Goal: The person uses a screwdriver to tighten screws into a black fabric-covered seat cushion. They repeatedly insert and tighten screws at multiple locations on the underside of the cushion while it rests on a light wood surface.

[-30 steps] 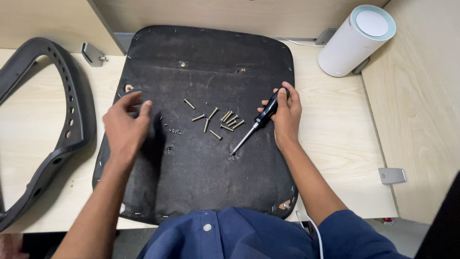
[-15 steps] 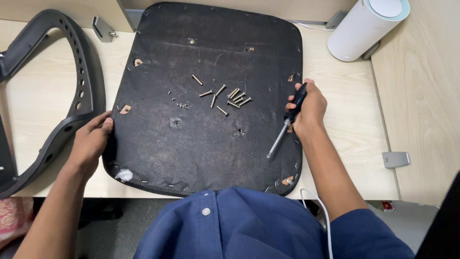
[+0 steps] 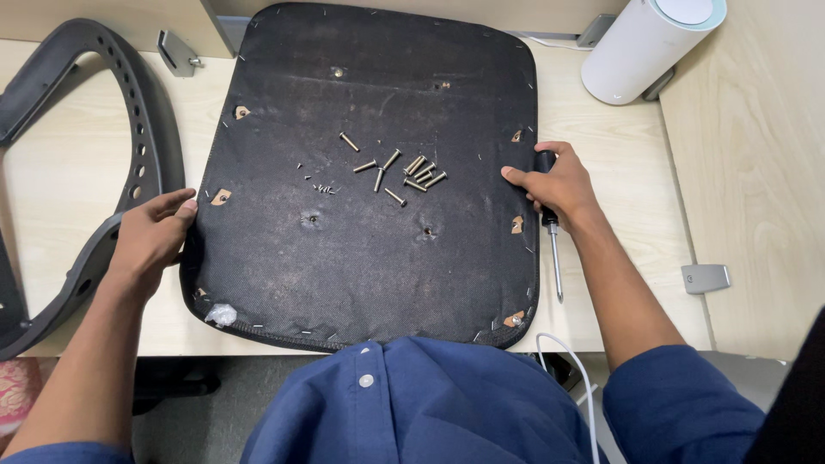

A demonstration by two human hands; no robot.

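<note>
A black upside-down chair seat pad (image 3: 361, 249) lies on the light wooden table. Several loose screws (image 3: 404, 172) rest in a cluster on its middle. My left hand (image 3: 155, 241) grips the pad's left edge. My right hand (image 3: 554, 185) holds a black-handled screwdriver (image 3: 551, 245), its metal shaft pointing toward me, while the fingertips touch the pad's right edge.
A black curved chair frame (image 3: 103, 180) lies at the left. A white cylinder (image 3: 649, 47) stands at the back right. A small metal bracket (image 3: 176, 51) sits at the back left, and a grey clip (image 3: 706, 277) at the right. A white cable (image 3: 576, 369) hangs near me.
Both hands have moved outward from the pad's middle to its left and right edges. The screwdriver went along to the right edge.
</note>
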